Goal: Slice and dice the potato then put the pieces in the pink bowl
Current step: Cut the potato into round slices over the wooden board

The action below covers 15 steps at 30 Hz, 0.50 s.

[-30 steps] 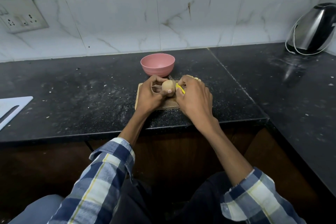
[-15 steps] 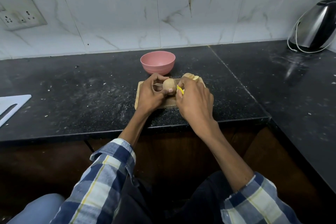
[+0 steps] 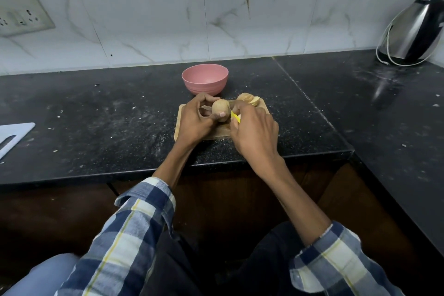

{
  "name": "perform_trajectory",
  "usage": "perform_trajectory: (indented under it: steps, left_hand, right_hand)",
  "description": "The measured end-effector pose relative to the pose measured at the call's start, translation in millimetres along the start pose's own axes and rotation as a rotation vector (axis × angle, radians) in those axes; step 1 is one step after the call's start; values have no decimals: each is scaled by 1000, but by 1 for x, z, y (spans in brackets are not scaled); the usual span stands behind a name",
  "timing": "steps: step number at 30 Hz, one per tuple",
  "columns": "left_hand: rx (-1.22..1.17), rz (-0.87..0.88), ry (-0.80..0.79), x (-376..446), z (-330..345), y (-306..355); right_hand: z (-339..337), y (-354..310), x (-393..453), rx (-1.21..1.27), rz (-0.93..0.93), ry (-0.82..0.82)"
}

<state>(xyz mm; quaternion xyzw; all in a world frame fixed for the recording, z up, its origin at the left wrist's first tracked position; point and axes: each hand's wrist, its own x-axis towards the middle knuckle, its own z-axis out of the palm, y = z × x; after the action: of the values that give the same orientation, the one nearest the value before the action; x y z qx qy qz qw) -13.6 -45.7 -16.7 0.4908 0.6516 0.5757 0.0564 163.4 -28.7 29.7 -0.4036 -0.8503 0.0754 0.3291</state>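
Clearly my left hand holds the potato while my right hand grips the yellow knife; a slip could nick my left thumb.

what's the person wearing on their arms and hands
Both arms wear a plaid shirt in navy, pale blue and cream with thin yellow lines; the left sleeve and right sleeve are pushed up the forearms. The left hand and right hand are bare.
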Motion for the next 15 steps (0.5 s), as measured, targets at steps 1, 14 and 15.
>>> perform_trajectory:
  steps: [1,14,15]
  left_hand:
    - [6,5,-6,0,0,1]
    - [4,16,-30,0,-1,-1]
    - [-1,19,-37,0,-2,-1]
  right_hand:
    - [1,1,3,6,6,-13]
    - [11,9,-2,65,6,9]
    - [14,7,2,59,-1,-3]
